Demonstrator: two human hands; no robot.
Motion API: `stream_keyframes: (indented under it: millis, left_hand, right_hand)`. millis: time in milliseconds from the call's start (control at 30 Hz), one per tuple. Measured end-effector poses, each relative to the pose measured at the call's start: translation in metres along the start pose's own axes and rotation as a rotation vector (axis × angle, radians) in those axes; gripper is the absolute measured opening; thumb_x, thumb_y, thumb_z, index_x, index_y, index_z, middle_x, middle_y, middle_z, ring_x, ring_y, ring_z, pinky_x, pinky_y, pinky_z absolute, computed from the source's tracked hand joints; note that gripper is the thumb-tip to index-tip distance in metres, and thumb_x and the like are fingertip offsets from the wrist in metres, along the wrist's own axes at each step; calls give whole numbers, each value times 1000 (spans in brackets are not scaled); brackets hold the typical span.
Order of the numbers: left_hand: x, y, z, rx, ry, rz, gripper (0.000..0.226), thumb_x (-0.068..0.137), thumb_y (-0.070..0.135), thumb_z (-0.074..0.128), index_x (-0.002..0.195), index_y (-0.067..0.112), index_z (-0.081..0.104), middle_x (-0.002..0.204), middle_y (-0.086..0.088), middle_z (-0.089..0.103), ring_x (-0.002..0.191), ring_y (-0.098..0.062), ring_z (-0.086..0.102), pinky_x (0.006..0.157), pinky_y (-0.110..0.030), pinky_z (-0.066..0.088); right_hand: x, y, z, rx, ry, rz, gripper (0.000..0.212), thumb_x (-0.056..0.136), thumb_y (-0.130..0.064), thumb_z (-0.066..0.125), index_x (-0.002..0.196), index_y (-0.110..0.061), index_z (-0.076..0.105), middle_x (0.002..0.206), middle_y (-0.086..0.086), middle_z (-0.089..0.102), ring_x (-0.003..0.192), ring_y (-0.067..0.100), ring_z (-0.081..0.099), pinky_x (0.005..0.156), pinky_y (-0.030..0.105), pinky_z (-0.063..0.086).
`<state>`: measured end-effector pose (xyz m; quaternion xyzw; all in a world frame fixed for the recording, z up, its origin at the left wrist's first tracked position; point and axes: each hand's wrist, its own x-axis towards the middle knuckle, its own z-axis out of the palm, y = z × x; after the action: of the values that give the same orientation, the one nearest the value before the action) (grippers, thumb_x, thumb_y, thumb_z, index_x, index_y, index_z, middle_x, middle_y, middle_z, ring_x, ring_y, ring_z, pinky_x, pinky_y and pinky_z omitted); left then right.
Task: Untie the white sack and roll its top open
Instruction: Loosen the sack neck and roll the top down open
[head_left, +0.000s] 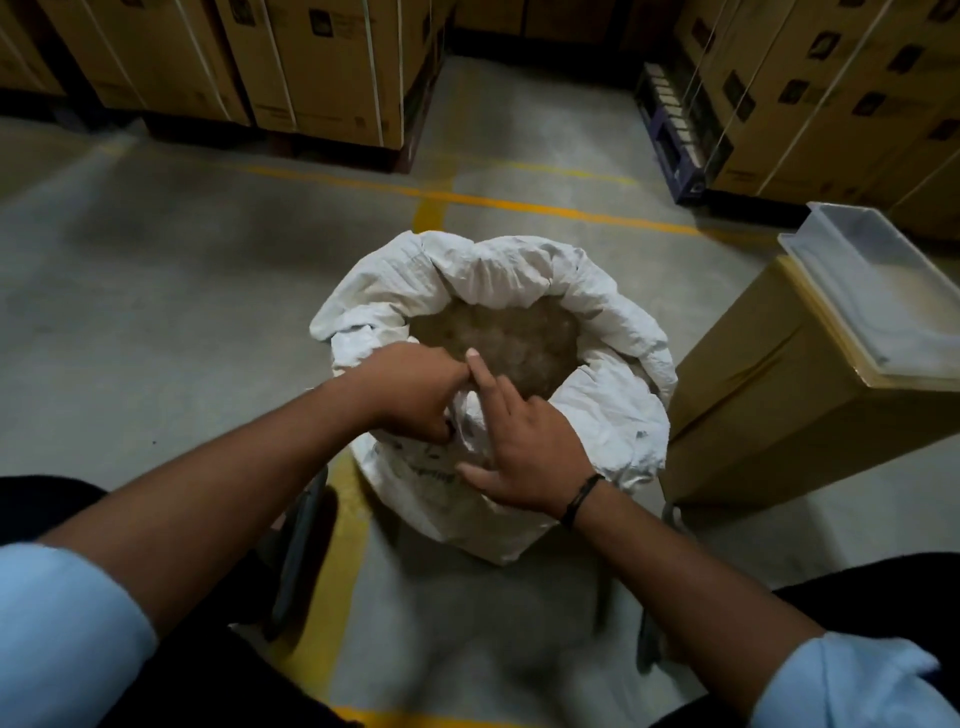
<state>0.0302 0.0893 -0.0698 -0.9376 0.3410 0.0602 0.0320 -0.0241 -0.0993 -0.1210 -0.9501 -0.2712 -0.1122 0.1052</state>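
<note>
White sack (613, 332): upright on grey concrete floor (156, 291), centre of view, just ahead of the knees. Mouth open; top rolled outward into a thick crumpled cuff from 9 through 12 to 4 o'clock. Brown loose fill (498, 338) visible inside, below the cuff. Near edge at 6 o'clock bunched, less rolled.

Left hand (410, 395) at 7 o'clock of the mouth, fingers curled tight around a fold of the near rim. Right hand (524, 452) at 6 o'clock, touching the left: thumb spread on the outer wall, fingers over the rim gripping it, index straight, pointing in toward 11. Black band (582, 499) on right wrist.

Tan cardboard box (769, 415) at 3 o'clock, just beside the sack, clear plastic tray (883, 291) on top. Yellow floor lines (519, 205) at 12; strapped cartons (322, 67) beyond.
</note>
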Motion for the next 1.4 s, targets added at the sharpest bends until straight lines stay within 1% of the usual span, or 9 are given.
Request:
stream_keyframes:
  millis: [133,400,533,633,800,933,1067,1267,1400]
  left_hand:
    - [-2,-17,13,-8,308,112,56,68,32,74,122,33,62,96,4,75,80,-25,70,58,-33,52]
    - [-15,-7,28,-61,675,-54,28,82,17,61,110,20,55,119,-2,62,60,-29,59,40,-32,44]
    - [-12,2,10,-398,339,-181,63,84,33,73,139,34,42,137,13,61,107,-19,69,80,-42,59]
    - [-17,5,-15,-610,-164,-140,99,76,81,64,156,34,30,154,20,41,135,-9,48,111,-35,42]
    - [2,0,-31,-470,-298,-201,79,67,97,46,97,27,65,93,9,70,85,-13,66,79,-36,53]
    - [20,1,-14,-512,-306,-179,87,56,93,65,113,30,54,105,12,68,94,-11,65,92,-40,54]
    - [25,-5,-7,-504,-438,-162,115,44,92,72,137,27,49,125,13,65,111,-12,65,102,-37,51]
    - [9,12,11,-70,-268,-59,57,74,57,72,117,23,55,95,5,68,90,-22,64,85,-35,44]
    - [4,12,47,17,123,116,58,73,44,70,122,18,51,102,-1,68,87,-27,67,83,-40,48]
  right_hand:
    - [0,11,-17,187,-118,1,135,70,-63,78,159,-19,-14,143,9,53,107,27,63,90,42,53]
    - [-8,31,6,-113,-102,73,117,77,-34,73,160,-17,-7,128,6,53,104,28,58,85,44,50]
    - [-5,40,18,-185,26,128,86,89,-11,55,161,-13,9,111,7,60,82,28,61,63,43,50]
    - [-3,50,10,-261,217,97,65,93,-9,50,156,-11,31,97,7,64,73,28,61,57,41,48]
    - [3,32,0,-203,457,-98,44,104,-15,46,147,-11,48,104,9,68,76,27,63,55,42,49]
    - [-2,35,3,-100,450,-72,53,99,-15,57,150,-14,43,139,13,58,96,30,67,63,43,55]
    - [1,26,-4,55,252,-56,80,81,-21,66,154,-13,36,141,12,52,99,26,62,71,41,56]
    - [3,38,-5,446,-436,-19,140,65,-49,86,157,-30,-18,169,-6,-4,153,18,17,119,43,28]
    - [-7,54,16,29,-371,44,133,66,-52,80,158,-28,-13,150,4,45,130,25,50,108,48,37]
